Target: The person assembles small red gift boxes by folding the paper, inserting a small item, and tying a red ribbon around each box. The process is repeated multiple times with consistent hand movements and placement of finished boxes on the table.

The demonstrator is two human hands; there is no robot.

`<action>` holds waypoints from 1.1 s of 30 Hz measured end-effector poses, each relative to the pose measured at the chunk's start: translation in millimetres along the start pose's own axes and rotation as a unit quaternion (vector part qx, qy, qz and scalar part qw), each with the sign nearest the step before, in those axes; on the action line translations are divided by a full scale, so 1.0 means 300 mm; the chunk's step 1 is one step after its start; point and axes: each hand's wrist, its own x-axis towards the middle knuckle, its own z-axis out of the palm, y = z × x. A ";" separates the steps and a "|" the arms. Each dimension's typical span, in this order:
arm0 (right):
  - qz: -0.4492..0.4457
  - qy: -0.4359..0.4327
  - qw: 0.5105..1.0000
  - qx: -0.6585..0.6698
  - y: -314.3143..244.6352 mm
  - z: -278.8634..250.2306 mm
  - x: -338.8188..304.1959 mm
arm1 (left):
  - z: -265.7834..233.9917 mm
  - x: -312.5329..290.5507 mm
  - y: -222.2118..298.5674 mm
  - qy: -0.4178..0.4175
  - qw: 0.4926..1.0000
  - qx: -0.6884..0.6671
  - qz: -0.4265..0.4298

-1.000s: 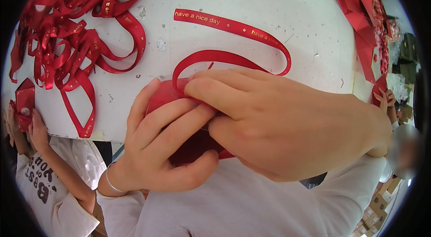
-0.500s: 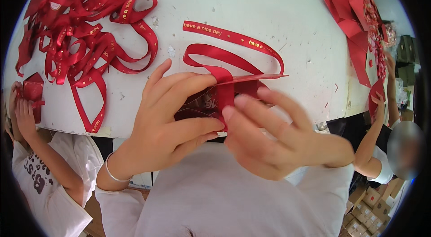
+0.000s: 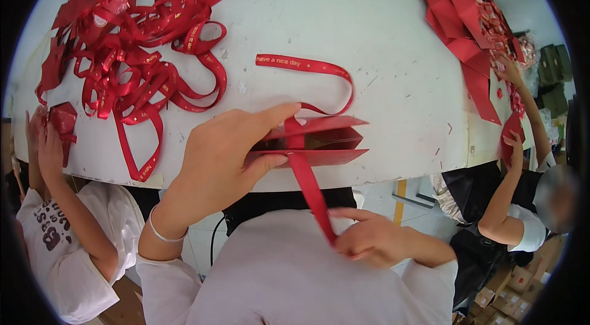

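Note:
A red folded paper gift box point(image 3: 335, 156) stands at the table's near edge, its top gaping toward me. My left hand point(image 3: 222, 146) grips its left end, thumb on the near panel and fingers over the far one. A red satin ribbon point(image 3: 310, 186) with gold print passes through the box at its top. My right hand point(image 3: 375, 240) pinches the ribbon's near end and holds it taut, down and to the right of the box. The ribbon's other end curls on the table beyond the box. What the box holds is hidden.
A tangled heap of red ribbon point(image 3: 166, 48) lies at the left. Flat red paper sheets point(image 3: 455, 23) are piled at the right. Co-workers handle a red box point(image 3: 63, 119) on the left and a red piece point(image 3: 513, 131) on the right. Cartons point(image 3: 522, 279) stand below right.
My right hand has moved from the box's opening toward me, drawing the ribbon through. The loop beyond the box has shrunk. My left hand stays on the box.

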 end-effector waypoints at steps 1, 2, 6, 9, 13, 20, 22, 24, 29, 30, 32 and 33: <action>0.090 0.012 0.989 0.118 -0.008 -0.015 -0.057 | 0.008 0.003 -0.001 0.018 1.000 0.016 0.013; 0.120 0.125 0.963 0.207 -0.034 -0.018 -0.104 | 0.008 0.009 0.006 0.014 1.000 0.018 0.012; -0.032 0.266 0.871 0.411 -0.036 -0.143 -0.213 | 0.043 -0.010 0.035 0.038 0.997 0.064 0.017; -0.104 0.449 0.834 0.302 -0.071 -0.262 -0.217 | 0.071 -0.032 0.048 0.064 0.994 0.084 0.035; -0.131 0.520 0.795 0.282 -0.038 -0.435 -0.090 | 0.122 -0.029 0.075 0.084 0.986 0.122 0.070; 0.375 0.007 0.886 -0.273 0.073 -0.351 0.604 | 0.140 -0.039 0.076 0.093 0.990 0.085 0.071; 0.426 -0.139 0.825 -0.343 0.133 -0.308 0.686 | 0.142 -0.041 0.076 0.095 0.990 0.082 0.068; 0.431 -0.247 0.778 -0.385 0.165 -0.277 0.710 | 0.149 -0.040 0.079 0.095 0.990 0.080 0.069; 0.320 -0.200 0.838 -0.395 0.259 -0.303 0.680 | 0.144 -0.033 0.084 0.086 0.994 0.004 0.074; 0.365 -0.096 0.887 -0.267 0.243 -0.350 0.660 | 0.137 -0.030 0.088 0.091 0.993 -0.030 0.071; 0.355 0.102 0.928 0.048 0.055 -0.416 0.662 | 0.110 -0.021 0.094 0.060 0.991 -0.120 -0.008; 0.298 0.187 0.930 0.108 -0.051 -0.423 0.647 | 0.096 -0.015 0.095 0.045 0.984 -0.164 -0.048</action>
